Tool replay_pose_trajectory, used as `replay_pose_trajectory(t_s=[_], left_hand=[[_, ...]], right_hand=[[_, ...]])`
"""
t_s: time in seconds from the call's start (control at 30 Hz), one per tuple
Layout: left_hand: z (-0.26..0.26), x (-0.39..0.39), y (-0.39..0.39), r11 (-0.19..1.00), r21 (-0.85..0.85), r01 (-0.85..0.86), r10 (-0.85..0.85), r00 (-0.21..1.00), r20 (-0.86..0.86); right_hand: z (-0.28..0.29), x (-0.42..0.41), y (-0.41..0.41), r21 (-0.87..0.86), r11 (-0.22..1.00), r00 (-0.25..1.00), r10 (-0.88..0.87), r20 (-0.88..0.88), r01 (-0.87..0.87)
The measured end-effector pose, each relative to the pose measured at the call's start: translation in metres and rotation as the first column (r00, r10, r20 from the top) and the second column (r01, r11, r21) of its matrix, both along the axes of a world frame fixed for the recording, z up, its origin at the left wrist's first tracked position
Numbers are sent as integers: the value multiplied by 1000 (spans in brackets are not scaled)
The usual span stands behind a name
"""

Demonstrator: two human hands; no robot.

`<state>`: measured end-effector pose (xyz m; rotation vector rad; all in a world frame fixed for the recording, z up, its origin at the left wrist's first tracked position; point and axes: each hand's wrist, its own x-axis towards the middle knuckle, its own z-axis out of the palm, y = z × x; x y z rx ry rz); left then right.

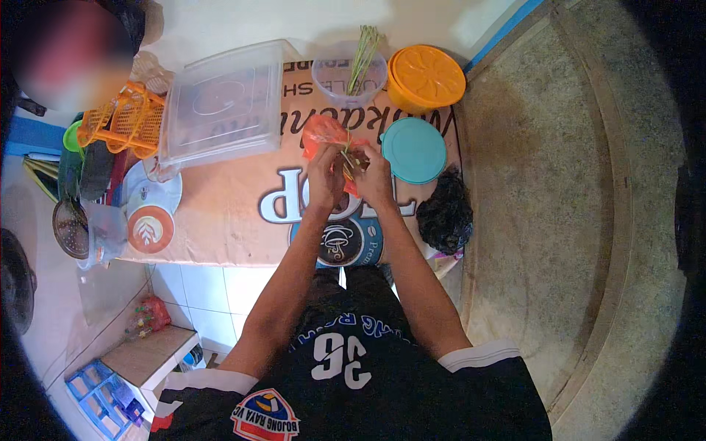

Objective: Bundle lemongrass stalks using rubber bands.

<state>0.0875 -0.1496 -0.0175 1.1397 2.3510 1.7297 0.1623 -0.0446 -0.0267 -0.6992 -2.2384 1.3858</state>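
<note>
Over the table covering, my left hand (pixel 325 179) and my right hand (pixel 375 176) meet at a few thin green stalks (pixel 347 157). Fingers of both hands are closed on the stalks; which fingertips grip which piece is too small to tell. Beneath and behind the fingers lies a crumpled red-orange plastic bag (pixel 325 132). Beyond it, a clear plastic bowl (pixel 325 88) holds long green stalks (pixel 364 60) that lean out over its rim. A turquoise round lid (pixel 413 150) lies just right of my right hand.
An orange lidded container (pixel 426 77) stands at the back right, a black plastic bag (pixel 447 215) at the right edge. Left are a large clear plastic box (pixel 223 105), an orange rack (pixel 132 121) and a clear tub (pixel 107 234). The printed table covering (pixel 220 220) ends before my body.
</note>
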Motion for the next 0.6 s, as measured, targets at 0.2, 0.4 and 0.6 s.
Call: replay_pose_trajectory(t_s=[0.2, 0.4, 0.6], left_hand=[[7, -30, 30, 985, 167, -47, 9, 975, 221], [32, -61, 72, 993, 103, -59, 38, 980, 195], [39, -99, 104, 997, 65, -29, 27, 999, 29]], right_hand=[[39, -24, 16, -121, 992, 990, -44, -135, 27], [47, -54, 60, 75, 995, 992, -62, -107, 71], [54, -92, 87, -23, 997, 982, -82, -168, 80]])
